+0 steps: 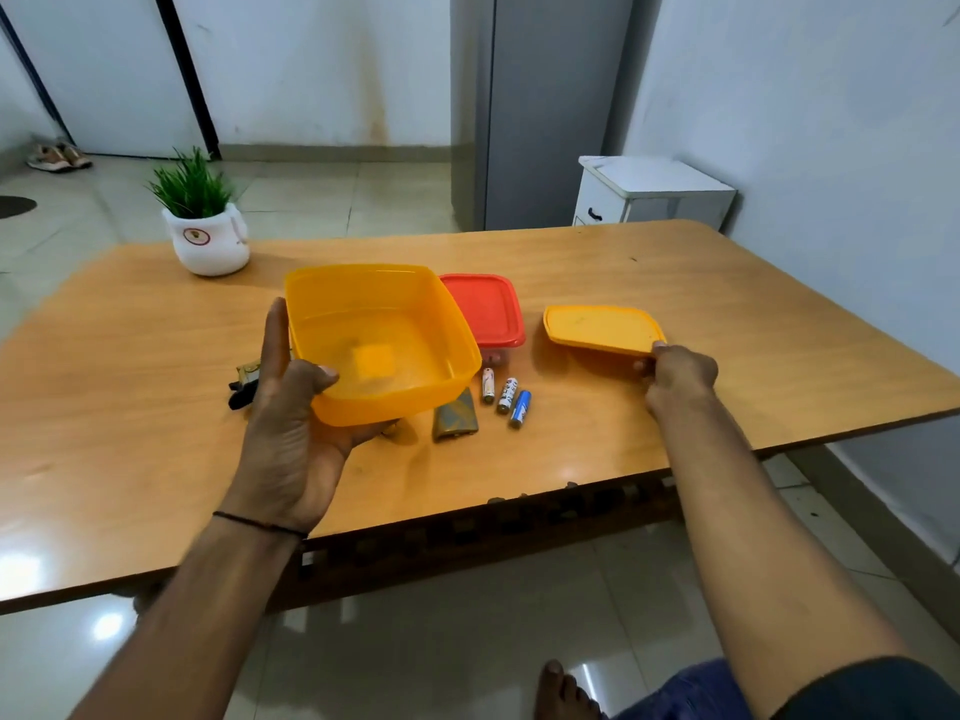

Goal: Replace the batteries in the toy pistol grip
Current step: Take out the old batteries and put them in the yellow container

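White walls, glossy tiled floor (363, 189) — wooden table (727, 304)

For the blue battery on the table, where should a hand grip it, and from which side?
Likely from above, pinching the blue battery across its barrel near the near end. It lies flat, and the white battery crowds its left side further up; the right side is bare.

Even, bright indoor light from overhead; glare spots on my worktop (675, 283) and floor tiles (106, 626). Soft shadows. Wide-angle bending at edges, slight softness.
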